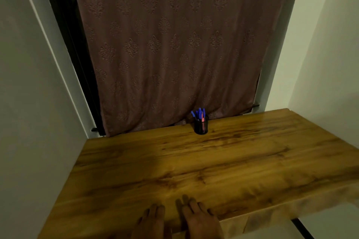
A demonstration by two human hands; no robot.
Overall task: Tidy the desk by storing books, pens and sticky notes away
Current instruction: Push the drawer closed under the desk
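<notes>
A black mesh pen holder stands at the far edge of the wooden desk, against the curtain. Several blue pens and a red one stick out of it. My left hand and my right hand lie side by side at the desk's near edge, fingers straight and flat on the wood, holding nothing. No books or sticky notes show on the desk.
A brown patterned curtain hangs behind the desk. Pale walls close in on the left and right. The desk's front edge runs along the bottom right, with a dark strip below it.
</notes>
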